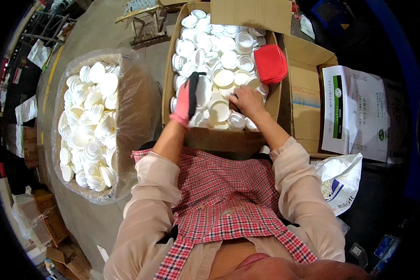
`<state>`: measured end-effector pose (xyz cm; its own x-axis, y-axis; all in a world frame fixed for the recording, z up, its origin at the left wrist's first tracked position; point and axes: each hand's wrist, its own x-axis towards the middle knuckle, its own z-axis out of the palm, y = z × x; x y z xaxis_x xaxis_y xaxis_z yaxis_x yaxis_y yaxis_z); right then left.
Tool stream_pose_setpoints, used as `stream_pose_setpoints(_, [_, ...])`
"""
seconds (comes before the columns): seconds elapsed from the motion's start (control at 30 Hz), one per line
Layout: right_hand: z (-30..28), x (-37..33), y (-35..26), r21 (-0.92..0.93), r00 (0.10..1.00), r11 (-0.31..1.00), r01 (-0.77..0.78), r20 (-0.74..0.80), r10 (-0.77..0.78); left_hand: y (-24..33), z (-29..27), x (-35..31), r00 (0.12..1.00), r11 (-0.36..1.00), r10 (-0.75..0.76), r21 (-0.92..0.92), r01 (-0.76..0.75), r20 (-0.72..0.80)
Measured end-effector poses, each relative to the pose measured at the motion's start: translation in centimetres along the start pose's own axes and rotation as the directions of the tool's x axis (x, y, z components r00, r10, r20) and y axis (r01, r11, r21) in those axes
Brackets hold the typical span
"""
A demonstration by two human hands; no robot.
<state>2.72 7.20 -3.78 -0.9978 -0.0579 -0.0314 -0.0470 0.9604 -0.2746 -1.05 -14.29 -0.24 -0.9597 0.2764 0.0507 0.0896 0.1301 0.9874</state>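
In front of me stands an open cardboard box (169, 70) heaped with round white plastic lids (228, 59). My left hand (187, 99), in a pink and black glove, is over the box's near left part. Its fingers are closed at the edge of a white plastic lid (203, 90) that is tilted up. My bare right hand (248, 100) reaches in from the near right, fingers curled down among the lids. What those fingers hold, if anything, is hidden. Between the hands lies a cream-white lid (219, 110).
A red pouch (270, 63) rests on the lids at the box's right side. To the left, a plastic-lined carton (134, 107) is full of similar lids. At right are an open cardboard flap (305, 84), a white printed carton (354, 112) and a white plastic sack (345, 177).
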Motion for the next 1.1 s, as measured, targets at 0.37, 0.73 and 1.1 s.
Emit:
stream_pose_setpoints(0.37, [10.6,0.6,2.0,0.159,0.908,0.927,-0.339,0.312,0.279,-3.7,-2.7,0.1,0.911,0.825,-0.396,0.480,0.297,0.116])
stream_pose_setpoints(0.73, [-2.5,-0.4,-3.4,0.589,0.979,0.807,-0.046,-0.135,0.154,-0.9,0.0,-0.7,0.777,0.143,-0.122,-0.763,0.630,0.618])
stream_pose_setpoints(1.1, [-2.1,-4.0,-6.3,0.404,0.813,0.760,0.509,-0.515,-0.270,-0.4,2.8,-0.5,0.973,0.487,-0.059,-0.844,0.224,0.224])
